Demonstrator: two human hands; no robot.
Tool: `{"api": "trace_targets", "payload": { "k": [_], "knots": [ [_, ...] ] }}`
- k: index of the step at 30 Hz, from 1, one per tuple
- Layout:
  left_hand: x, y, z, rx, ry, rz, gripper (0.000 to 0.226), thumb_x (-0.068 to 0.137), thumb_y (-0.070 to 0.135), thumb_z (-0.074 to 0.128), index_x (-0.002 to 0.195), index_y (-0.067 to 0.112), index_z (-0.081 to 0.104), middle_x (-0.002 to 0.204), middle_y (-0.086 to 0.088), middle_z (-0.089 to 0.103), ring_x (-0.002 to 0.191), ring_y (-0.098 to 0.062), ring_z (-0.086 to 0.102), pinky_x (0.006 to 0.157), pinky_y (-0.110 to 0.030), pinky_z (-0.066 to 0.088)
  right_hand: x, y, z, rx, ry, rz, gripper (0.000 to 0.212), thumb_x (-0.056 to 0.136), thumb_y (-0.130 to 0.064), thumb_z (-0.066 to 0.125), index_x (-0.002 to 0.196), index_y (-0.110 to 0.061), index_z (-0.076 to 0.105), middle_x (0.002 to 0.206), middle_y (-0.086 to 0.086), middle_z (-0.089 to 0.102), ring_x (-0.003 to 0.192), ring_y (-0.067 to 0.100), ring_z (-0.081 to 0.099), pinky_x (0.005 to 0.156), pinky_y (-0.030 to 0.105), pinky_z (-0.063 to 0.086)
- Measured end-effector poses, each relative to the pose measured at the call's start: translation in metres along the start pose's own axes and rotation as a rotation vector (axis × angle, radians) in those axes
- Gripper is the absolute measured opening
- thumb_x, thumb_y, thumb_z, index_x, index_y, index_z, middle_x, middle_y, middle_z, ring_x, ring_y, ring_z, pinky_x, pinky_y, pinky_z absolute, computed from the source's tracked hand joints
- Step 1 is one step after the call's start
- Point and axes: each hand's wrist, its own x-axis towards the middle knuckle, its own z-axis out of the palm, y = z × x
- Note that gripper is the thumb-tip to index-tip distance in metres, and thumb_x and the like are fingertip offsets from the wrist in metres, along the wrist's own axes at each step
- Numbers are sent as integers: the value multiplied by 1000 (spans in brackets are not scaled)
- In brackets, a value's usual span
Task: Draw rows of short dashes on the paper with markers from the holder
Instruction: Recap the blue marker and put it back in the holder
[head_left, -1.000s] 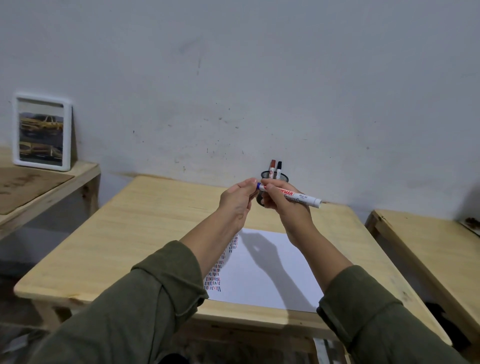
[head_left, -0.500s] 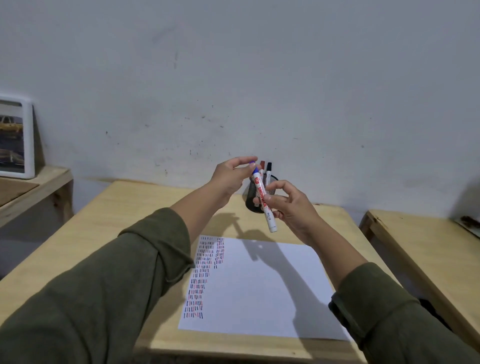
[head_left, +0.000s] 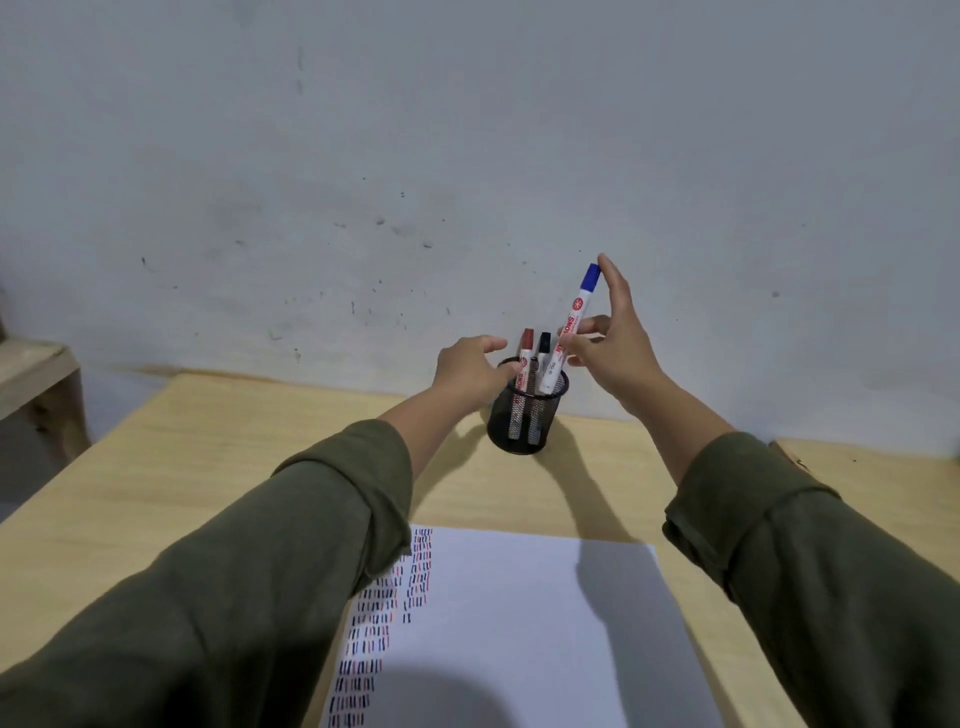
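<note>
A black mesh holder stands at the far side of the wooden table. A red-capped marker and a black-capped marker stand in it. My right hand holds a white marker with a blue cap, cap up, its lower end dipping into the holder's mouth. My left hand touches the holder's left rim, fingers curled around it. The white paper lies near me, with columns of red, blue and black dashes along its left side.
A grey wall rises right behind the table. A wooden shelf edge shows at the left, and another wooden surface at the right. My green sleeves cover part of the paper's left edge.
The capped blue marker turned cap-up and moved down to the holder in my right hand. My left hand let go of the cap and dropped to the holder's rim. The view tilted down.
</note>
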Motion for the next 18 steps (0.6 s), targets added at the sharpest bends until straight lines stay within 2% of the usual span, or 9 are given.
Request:
{"api": "trace_targets", "payload": {
  "k": [3, 7, 9, 11, 15, 18],
  "knots": [
    [8, -6, 10, 63, -21, 4, 53, 87, 38, 60, 136, 19, 50, 142, -4, 50, 136, -25, 39, 112, -37, 33, 14, 9, 6, -93, -10, -4, 87, 83, 3, 61, 141, -46, 19, 105, 13, 60, 82, 16, 61, 58, 25, 52],
    [11, -11, 17, 130, -26, 39, 49, 88, 35, 59, 134, 17, 52, 139, -5, 54, 132, -24, 44, 107, -31, 34, 21, 21, 17, -201, -13, -20, 83, 80, 1, 62, 140, -40, 22, 83, 15, 63, 73, 21, 61, 53, 23, 45],
    [10, -13, 17, 135, -33, 55, 47, 89, 34, 59, 132, 17, 53, 138, -7, 55, 131, -26, 45, 106, -31, 34, 22, 25, 24, -263, -28, -43, 81, 80, 1, 62, 141, -36, 23, 76, 12, 61, 66, 18, 58, 50, 21, 42],
    [11, -15, 17, 125, -37, 56, 48, 88, 34, 60, 133, 17, 54, 139, -7, 55, 133, -25, 44, 107, -31, 33, 24, 30, 31, -304, -53, -55, 81, 79, 1, 65, 140, -35, 24, 77, 10, 61, 67, 18, 59, 48, 20, 41],
    [12, -18, 16, 107, -32, 58, 53, 86, 35, 62, 135, 17, 52, 142, -7, 51, 136, -24, 39, 109, -31, 30, 30, 41, 39, -358, -68, -46, 81, 73, -3, 74, 135, -31, 30, 92, 13, 63, 73, 22, 62, 48, 16, 40],
    [12, -18, 16, 81, -31, 65, 50, 87, 33, 62, 133, 18, 53, 140, -7, 53, 135, -24, 40, 107, -29, 31, 31, 44, 42, -371, -79, -42, 76, 71, -7, 77, 131, -27, 35, 92, 13, 63, 73, 20, 60, 49, 13, 37]
  ]
}}
